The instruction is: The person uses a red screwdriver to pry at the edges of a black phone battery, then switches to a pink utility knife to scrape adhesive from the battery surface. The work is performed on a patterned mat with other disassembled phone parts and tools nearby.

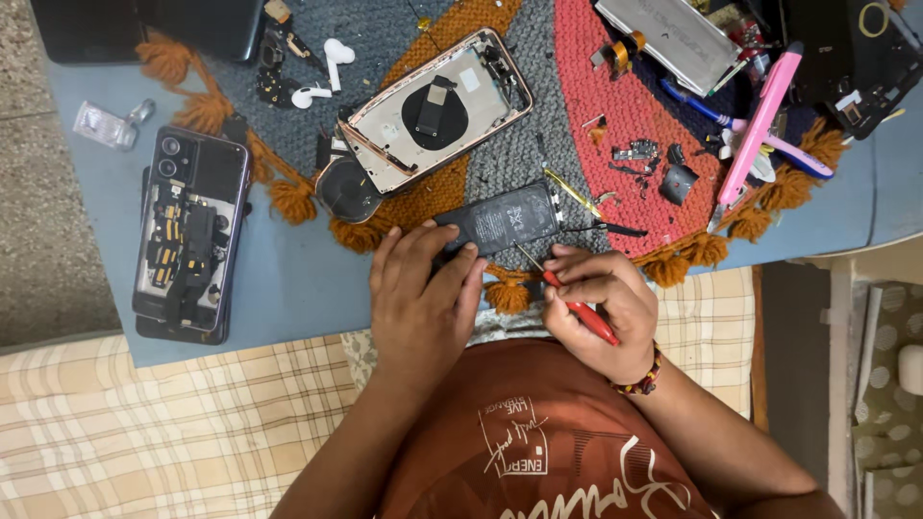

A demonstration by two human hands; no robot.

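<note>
Small clear plastic packet (112,125): far left on the blue table (288,279), flat, transparent, glinting.

Label on black battery (500,223): near centre of the round woven mat (596,106), rectangular, black with pale print, under the left hand's (423,298) fingertips.

Dark screen (149,24): far left corner, black, blank, partly out of view.

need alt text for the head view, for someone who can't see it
Seen from above, a left hand steadies a black phone battery on a round woven mat while the right hand holds a red-handled screwdriver at its edge. An opened phone shell and a second opened phone lie on the blue table.
</note>
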